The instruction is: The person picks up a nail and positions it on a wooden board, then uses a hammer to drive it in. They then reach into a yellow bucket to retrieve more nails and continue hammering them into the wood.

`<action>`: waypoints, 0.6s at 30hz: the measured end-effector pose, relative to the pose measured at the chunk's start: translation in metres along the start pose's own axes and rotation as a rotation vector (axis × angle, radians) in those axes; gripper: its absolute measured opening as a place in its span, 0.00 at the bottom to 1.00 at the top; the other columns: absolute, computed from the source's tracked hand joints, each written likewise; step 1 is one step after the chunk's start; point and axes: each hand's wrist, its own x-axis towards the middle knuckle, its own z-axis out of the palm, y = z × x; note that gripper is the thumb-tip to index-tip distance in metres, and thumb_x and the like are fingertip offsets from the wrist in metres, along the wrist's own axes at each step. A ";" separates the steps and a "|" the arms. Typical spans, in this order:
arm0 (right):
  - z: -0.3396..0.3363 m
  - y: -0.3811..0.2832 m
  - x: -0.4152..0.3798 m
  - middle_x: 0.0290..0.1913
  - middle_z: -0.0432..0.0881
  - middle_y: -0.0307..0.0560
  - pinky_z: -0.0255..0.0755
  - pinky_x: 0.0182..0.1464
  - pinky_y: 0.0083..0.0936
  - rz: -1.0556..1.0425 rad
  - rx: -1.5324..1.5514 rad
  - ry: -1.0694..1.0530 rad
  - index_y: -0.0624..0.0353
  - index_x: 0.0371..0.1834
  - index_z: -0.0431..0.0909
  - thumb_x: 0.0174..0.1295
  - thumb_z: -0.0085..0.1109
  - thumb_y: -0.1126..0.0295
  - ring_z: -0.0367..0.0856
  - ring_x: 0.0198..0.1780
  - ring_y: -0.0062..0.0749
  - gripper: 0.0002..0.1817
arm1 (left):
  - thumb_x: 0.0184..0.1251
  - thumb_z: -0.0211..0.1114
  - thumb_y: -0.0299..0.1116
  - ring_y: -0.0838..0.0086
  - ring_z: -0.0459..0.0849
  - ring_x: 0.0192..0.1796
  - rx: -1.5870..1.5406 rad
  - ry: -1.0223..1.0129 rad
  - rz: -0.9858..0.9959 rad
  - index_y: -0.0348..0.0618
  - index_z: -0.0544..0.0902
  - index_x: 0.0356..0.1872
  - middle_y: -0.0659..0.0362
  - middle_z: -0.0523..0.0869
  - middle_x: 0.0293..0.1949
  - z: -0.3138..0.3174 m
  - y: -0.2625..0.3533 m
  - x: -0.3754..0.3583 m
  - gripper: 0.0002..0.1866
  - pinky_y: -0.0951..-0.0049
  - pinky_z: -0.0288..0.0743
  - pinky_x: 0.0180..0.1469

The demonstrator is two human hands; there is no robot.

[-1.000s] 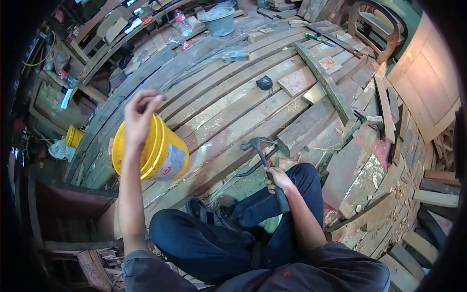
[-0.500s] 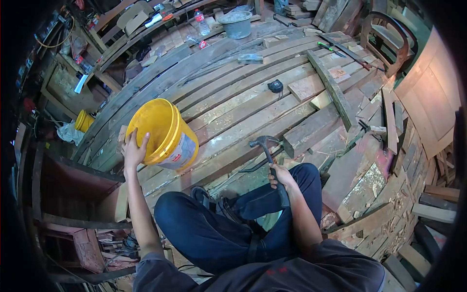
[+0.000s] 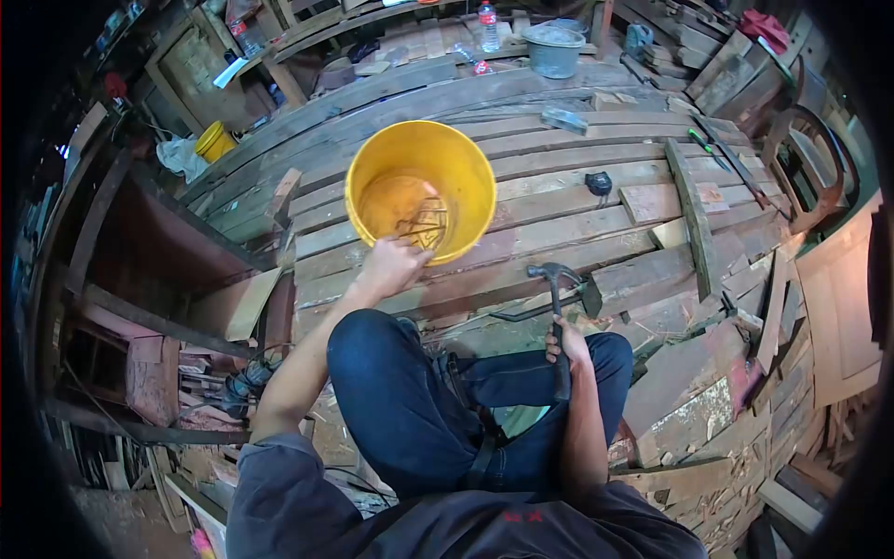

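The yellow bucket (image 3: 475, 168) stands in front of me on the planks, its mouth tipped towards me. Several thin brown nail-like pieces (image 3: 428, 224) lie inside at its bottom. My left hand (image 3: 396, 267) is closed over the bucket's near rim, fingers curled to the inside. In my right hand (image 3: 570, 343) is a claw hammer (image 3: 557, 293), held upright by its dark handle above my bent leg. Just beyond the hammer a bent dark metal bar (image 3: 521, 315) lies on the wood.
A long beam (image 3: 691, 219) and a black round lump (image 3: 599, 184) lie on the planks ahead. A grey tub (image 3: 554, 56) and a plastic bottle (image 3: 488, 26) stand at the back. To the left is an open wooden cabinet frame (image 3: 168, 317); a chair-like frame (image 3: 810, 168) stands right.
The bucket has shifted right and now tips its mouth towards me, showing its inside. My left hand has moved from its left side to the near rim. The right hand still holds the hammer.
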 end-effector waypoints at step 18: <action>0.003 -0.002 -0.004 0.19 0.66 0.37 0.62 0.15 0.28 -0.026 -0.021 0.022 0.54 0.35 0.67 0.72 0.51 0.55 0.62 0.13 0.23 0.15 | 0.58 0.70 0.41 0.75 0.83 0.33 0.021 0.155 0.227 0.52 0.80 0.34 0.69 0.82 0.27 -0.019 0.011 -0.055 0.09 0.72 0.75 0.35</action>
